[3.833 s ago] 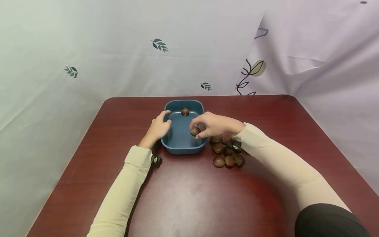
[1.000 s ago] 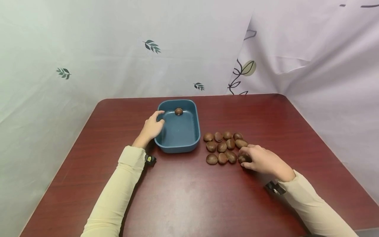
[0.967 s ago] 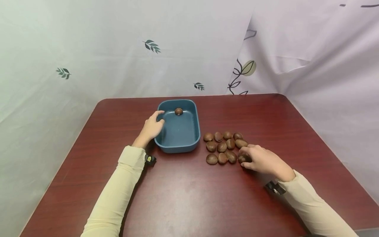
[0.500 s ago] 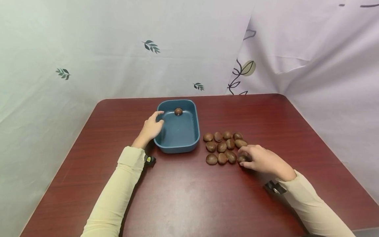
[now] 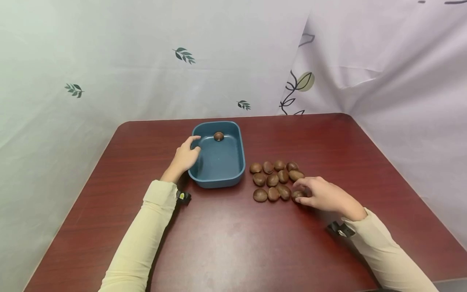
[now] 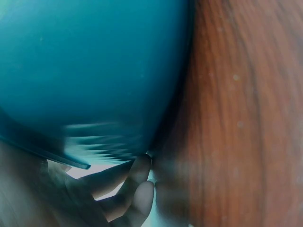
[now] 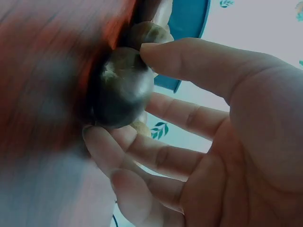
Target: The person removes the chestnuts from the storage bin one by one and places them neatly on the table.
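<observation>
In the head view, a blue tub (image 5: 219, 182) stands near the table's far edge with one brown chestnut (image 5: 218, 136) at its back wall. My left hand (image 5: 185, 157) holds the tub's left side, thumb and a finger over the rim; the left wrist view shows other fingertips (image 6: 142, 165) low against the outside wall. To the right of the tub, several chestnuts (image 5: 272, 180) lie in three rows. With thumb and fingers my right hand (image 5: 321, 194) pinches the chestnut (image 7: 124, 87) at the front row's right end, low by the tabletop.
A dark red wooden table (image 5: 233, 243) spreads under everything. Behind it hangs a pale curtain (image 5: 146, 81) with leaf prints. Small black cameras are strapped at both wrists, the right one (image 5: 341, 229) just above the table.
Almost four seconds ago my right hand held a chestnut over the tub; since then it has come right and down to the front row's end. Over the last second both hands stay nearly still.
</observation>
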Demonstrator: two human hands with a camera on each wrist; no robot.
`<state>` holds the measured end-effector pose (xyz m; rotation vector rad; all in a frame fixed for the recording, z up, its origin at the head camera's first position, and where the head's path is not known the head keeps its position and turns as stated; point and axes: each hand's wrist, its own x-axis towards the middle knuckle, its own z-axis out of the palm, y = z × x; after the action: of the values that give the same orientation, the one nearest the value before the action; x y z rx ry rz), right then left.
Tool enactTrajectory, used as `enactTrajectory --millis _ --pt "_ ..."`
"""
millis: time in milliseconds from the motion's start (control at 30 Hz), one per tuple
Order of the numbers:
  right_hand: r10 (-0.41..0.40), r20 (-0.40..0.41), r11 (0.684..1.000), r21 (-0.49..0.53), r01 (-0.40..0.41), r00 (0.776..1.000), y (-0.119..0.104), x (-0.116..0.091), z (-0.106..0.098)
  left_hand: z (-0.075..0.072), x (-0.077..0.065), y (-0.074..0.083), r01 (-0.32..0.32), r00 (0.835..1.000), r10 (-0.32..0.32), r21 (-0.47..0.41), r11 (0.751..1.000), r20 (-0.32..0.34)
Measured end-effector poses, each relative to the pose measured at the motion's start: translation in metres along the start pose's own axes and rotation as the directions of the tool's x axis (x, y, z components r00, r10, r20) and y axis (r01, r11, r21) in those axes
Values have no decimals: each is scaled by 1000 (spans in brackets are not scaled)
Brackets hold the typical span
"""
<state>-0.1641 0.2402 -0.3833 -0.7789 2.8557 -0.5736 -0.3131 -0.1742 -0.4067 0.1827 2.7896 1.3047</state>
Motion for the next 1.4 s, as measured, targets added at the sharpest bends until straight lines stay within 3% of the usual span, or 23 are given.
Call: enactTrajectory --millis 700,1400 --pt "-13 -7 1000 18 13 1000 5 4 10 3 0 -8 15 1000 -15 -7 1000 -2" --pt "-46 -39 999 25 47 998 11 8 14 2 5 -6 3 1000 -3 -20 1000 -3"
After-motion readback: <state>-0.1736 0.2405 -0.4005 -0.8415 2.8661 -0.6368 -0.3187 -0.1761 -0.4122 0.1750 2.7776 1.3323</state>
